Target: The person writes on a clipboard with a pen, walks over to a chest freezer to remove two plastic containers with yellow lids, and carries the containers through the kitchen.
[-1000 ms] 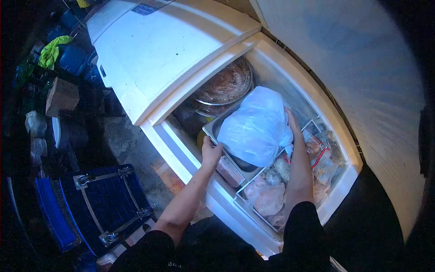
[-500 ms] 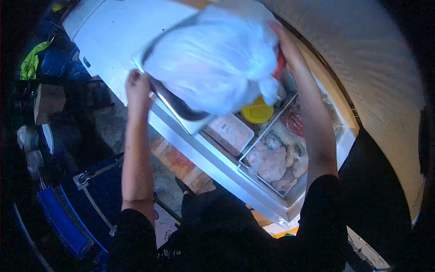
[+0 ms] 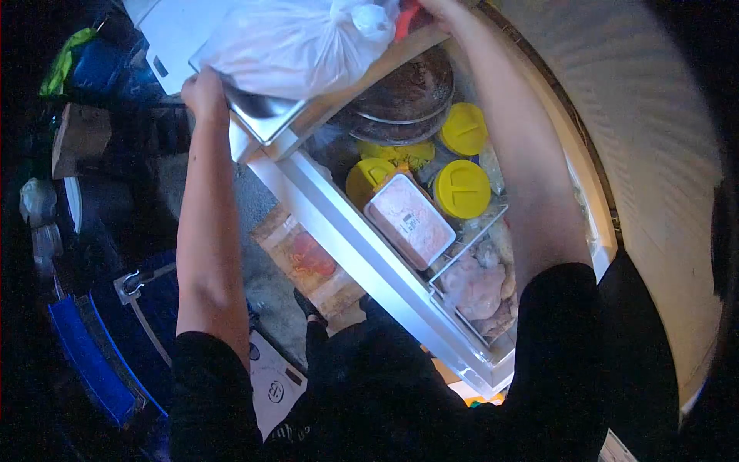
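Note:
My left hand (image 3: 205, 92) is closed on the near left corner of a shiny metal tray (image 3: 265, 115). A knotted white plastic bag (image 3: 289, 46), bulging with contents I cannot make out, lies on the tray. At the top edge of the view, my right hand (image 3: 443, 11) is beside a red thing (image 3: 409, 17) right of the bag; its fingers are mostly hidden. Below the tray is an open chest freezer (image 3: 362, 250). Inside it are tubs with yellow lids (image 3: 463, 189), a plastic-wrapped pack of pale pink food (image 3: 412, 219) and a large dark round container (image 3: 408, 88).
A wire divider (image 3: 469, 240) sets off bagged pale meat (image 3: 473, 286) at the freezer's near end. Flattened cardboard (image 3: 308, 266) lies on the floor by my feet. A white panel with a slot (image 3: 160, 65) is at upper left, with a blue bin (image 3: 96, 362) at lower left.
The tray and bag have shifted up and left in view, both hands moving with them. More of the freezer's inside shows, including several yellow lids and the dark round container.

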`<control>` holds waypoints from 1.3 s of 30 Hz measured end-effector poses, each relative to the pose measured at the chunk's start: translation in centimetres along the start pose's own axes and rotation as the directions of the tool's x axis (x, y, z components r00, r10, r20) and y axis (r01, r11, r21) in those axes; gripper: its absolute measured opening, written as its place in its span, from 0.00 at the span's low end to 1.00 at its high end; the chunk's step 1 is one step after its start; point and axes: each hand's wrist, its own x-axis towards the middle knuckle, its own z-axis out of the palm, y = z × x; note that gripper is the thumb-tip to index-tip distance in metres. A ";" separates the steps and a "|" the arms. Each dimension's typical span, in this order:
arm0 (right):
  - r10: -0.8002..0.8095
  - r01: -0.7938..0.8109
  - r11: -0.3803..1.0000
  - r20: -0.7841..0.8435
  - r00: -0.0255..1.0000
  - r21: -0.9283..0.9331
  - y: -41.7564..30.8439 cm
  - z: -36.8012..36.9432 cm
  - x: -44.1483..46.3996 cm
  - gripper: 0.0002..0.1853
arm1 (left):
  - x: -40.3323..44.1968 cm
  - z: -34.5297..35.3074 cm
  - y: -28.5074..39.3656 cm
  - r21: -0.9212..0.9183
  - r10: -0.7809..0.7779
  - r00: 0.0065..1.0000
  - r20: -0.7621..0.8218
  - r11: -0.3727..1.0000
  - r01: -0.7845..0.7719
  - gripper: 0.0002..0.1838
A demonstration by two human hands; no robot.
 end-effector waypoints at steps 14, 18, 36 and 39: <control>0.148 -0.236 0.386 -0.193 0.970 -0.892 36.0 -1.5 -21.1 0.19 | 7.8 0.9 -3.1 0.035 0.026 0.999 -0.023 0.999 -0.025 0.23; 0.141 -0.217 0.380 -0.176 0.974 -0.899 34.4 -1.2 -21.6 0.27 | 3.0 -2.7 -1.5 0.070 0.177 0.958 0.224 0.978 -0.197 0.22; 0.187 -0.067 0.359 0.002 0.982 -0.931 36.3 -4.1 -22.2 0.17 | -27.1 -5.7 -5.8 -0.082 0.207 0.871 0.446 0.978 -0.191 0.14; -0.170 0.132 0.394 0.069 0.983 -0.909 37.5 -6.0 -21.9 0.18 | -27.0 -5.7 -5.6 -0.027 0.192 0.856 0.480 0.979 -0.204 0.15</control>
